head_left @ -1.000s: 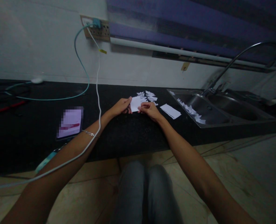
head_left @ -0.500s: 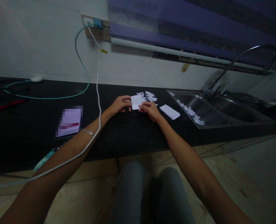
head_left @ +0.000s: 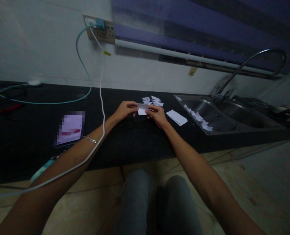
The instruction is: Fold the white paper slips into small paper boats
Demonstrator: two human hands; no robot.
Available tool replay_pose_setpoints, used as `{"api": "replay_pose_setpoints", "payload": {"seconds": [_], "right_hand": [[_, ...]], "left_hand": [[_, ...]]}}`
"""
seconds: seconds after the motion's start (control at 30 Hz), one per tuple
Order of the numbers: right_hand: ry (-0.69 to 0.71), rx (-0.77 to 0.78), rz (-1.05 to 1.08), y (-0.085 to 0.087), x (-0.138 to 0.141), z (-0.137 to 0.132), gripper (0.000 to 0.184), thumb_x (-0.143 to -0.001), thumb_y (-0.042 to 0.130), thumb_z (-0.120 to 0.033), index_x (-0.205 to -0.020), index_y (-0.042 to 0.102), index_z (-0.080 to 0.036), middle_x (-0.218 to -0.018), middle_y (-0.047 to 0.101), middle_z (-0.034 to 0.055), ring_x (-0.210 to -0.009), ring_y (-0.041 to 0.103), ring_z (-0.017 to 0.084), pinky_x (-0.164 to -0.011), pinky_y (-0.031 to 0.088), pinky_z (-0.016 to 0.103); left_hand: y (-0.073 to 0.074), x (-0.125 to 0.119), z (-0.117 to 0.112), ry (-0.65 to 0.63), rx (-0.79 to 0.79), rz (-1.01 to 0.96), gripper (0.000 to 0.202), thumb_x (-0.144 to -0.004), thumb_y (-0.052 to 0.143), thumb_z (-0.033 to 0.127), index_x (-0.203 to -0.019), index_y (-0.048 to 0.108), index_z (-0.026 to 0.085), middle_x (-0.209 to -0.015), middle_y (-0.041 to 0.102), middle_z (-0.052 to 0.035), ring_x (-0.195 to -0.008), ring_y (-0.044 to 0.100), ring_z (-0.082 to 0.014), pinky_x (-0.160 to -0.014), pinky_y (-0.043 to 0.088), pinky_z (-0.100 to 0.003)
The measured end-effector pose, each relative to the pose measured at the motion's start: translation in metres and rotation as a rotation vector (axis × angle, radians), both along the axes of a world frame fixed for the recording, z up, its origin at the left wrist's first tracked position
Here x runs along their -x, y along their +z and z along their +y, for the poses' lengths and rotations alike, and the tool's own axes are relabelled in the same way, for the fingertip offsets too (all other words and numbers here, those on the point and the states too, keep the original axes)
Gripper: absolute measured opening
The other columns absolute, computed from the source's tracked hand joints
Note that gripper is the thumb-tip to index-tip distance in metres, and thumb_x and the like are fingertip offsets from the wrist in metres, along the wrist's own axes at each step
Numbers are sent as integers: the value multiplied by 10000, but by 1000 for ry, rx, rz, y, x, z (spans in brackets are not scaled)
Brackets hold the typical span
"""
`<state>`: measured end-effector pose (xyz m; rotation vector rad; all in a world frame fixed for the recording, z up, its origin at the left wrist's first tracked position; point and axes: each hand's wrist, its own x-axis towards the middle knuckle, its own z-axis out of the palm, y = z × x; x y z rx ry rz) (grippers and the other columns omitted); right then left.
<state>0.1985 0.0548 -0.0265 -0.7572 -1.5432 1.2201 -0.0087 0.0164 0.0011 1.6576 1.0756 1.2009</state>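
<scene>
A small white piece of paper (head_left: 142, 109) is held between my two hands above the dark counter, its upper part bent along a crease. My left hand (head_left: 127, 110) pinches its left edge, and my right hand (head_left: 157, 115) grips the right edge with the thumb on the front. Right behind the paper lie several folded white paper pieces (head_left: 156, 99), partly hidden by it. To the right of my right hand rests a stack of flat white paper sheets (head_left: 176, 117).
More folded paper pieces (head_left: 198, 118) line the left rim of the steel sink (head_left: 229, 117), under a curved faucet (head_left: 243, 63). A phone (head_left: 70, 128) lies by my left forearm. A white cable (head_left: 101, 94) runs from the wall socket (head_left: 108, 32) across that forearm.
The top half of the paper has bent over toward me, so it now looks shorter with a crease across it. Both hands still hold its edges. The view has shifted slightly.
</scene>
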Motion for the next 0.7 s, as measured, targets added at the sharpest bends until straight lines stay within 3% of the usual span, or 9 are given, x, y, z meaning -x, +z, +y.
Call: {"api": "replay_pose_setpoints", "payload": {"seconds": [0.13,0.27,0.37,0.53,0.6,0.7], "right_hand": [[1,48,47,-1,-1,1,250,-654,803,-342,-872,774,-224,-952,731,36,-769,641,174,-591,524,284],[17,94,58,4,-1,-4,200,-656,801,-320,-835,783,-233,-958,734,35,-782,659,175,-613,545,290],[13,108,50,6,-1,-6,201,-642,807,-324,-816,780,-229,-951,732,36,-776,657,172,-608,554,289],[29,108,49,4,-1,-5,216,-649,801,-343,-824,772,-220,-931,730,33,-784,657,166,-622,560,277],[49,95,41,3,-2,-5,208,-667,791,-340,-834,775,-218,-936,730,36,-787,661,163,-633,564,275],[46,98,48,2,-1,-5,212,-667,796,-336,-840,770,-216,-959,727,41,-803,661,159,-645,566,272]], "left_hand": [[-2,-1,0,-52,44,-8,342,-809,726,291,-1128,717,167,-599,645,-16,-416,466,-66,-391,251,-198],[-2,-1,0,-25,26,9,274,-794,738,308,-1013,763,147,-535,608,-14,-383,402,-53,-390,214,-211],[0,0,-1,-27,52,-37,289,-756,759,310,-984,763,133,-538,603,-17,-411,446,-65,-399,220,-209],[-2,-3,6,-194,228,-159,514,-863,557,615,-1052,710,162,-758,694,-90,-542,615,-128,-398,263,-214],[-4,-6,9,-197,272,-124,575,-882,474,688,-973,696,165,-761,695,-102,-516,614,-126,-385,245,-218],[-5,-10,6,-226,210,33,476,-872,573,623,-849,668,157,-675,673,-84,-500,594,-114,-402,268,-210]]}}
